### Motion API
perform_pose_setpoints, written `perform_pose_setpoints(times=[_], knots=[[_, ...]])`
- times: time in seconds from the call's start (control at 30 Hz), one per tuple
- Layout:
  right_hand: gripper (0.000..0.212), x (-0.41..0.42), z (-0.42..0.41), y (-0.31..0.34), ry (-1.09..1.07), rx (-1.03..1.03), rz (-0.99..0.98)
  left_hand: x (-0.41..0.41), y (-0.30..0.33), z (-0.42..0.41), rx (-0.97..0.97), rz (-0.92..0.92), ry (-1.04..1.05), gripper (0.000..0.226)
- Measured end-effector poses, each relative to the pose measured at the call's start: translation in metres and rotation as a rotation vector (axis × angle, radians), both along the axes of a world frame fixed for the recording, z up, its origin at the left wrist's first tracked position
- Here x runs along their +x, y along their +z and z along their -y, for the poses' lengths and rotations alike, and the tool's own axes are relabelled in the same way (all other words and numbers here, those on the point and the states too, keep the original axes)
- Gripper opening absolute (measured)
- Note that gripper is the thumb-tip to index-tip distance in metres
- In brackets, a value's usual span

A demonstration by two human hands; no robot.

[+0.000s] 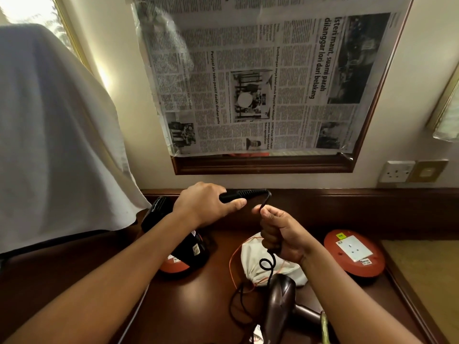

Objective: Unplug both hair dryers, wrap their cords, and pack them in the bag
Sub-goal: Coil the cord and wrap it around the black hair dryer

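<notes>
Head view: two hair dryers are on the dark wooden table [198, 306]. The black hair dryer [159, 212] is at the far left, its handle gripped by the left hand [206, 204]. The right hand [280, 234] is closed round that dryer's black cord [267, 263], which curls down towards the near edge. The brown hair dryer [280, 301] lies near, just in front of one white cloth bag [268, 264]. Two red round socket bases sit left [173, 265] and right [355, 254].
</notes>
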State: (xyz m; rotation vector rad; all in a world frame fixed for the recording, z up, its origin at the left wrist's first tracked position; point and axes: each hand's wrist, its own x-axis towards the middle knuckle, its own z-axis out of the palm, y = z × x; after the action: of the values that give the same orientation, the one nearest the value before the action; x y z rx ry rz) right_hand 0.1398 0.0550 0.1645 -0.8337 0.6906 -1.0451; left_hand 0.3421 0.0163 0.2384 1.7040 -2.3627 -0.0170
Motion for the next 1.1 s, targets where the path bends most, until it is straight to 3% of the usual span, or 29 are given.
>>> perform_pose_setpoints(times=[0.07, 0.27, 0.5, 0.57, 0.63, 0.73, 0.87, 1.1], knots=[[0.013, -0.007, 0.008, -0.004, 0.074, 0.011, 0.011, -0.001, 0.004, 0.001, 0.037, -0.009, -0.046, 0.054], [0.034, -0.019, 0.031, -0.009, 0.277, -0.01, 0.016, -0.003, 0.004, 0.014, 0.082, -0.054, -0.155, 0.054], [0.04, -0.029, 0.06, -0.002, 0.192, -0.037, -0.062, -0.003, 0.009, 0.032, 0.064, 0.044, -0.226, 0.072], [0.031, -0.032, 0.067, 0.002, 0.181, -0.03, -0.091, -0.002, 0.012, 0.037, 0.077, 0.068, -0.245, 0.076], [0.012, -0.033, 0.07, 0.01, 0.15, -0.032, -0.192, -0.001, 0.012, 0.042, 0.091, 0.089, -0.263, 0.077], [0.017, -0.036, 0.076, 0.022, 0.058, -0.046, -0.471, 0.001, 0.012, 0.047, 0.113, 0.156, -0.279, 0.074], [0.008, -0.031, 0.081, 0.037, -0.044, -0.252, -0.859, 0.002, 0.012, 0.048, 0.143, 0.25, -0.28, 0.076], [0.007, -0.024, 0.078, 0.055, -0.198, -0.493, -1.066, 0.003, 0.01, 0.045, 0.172, 0.289, -0.289, 0.074]])
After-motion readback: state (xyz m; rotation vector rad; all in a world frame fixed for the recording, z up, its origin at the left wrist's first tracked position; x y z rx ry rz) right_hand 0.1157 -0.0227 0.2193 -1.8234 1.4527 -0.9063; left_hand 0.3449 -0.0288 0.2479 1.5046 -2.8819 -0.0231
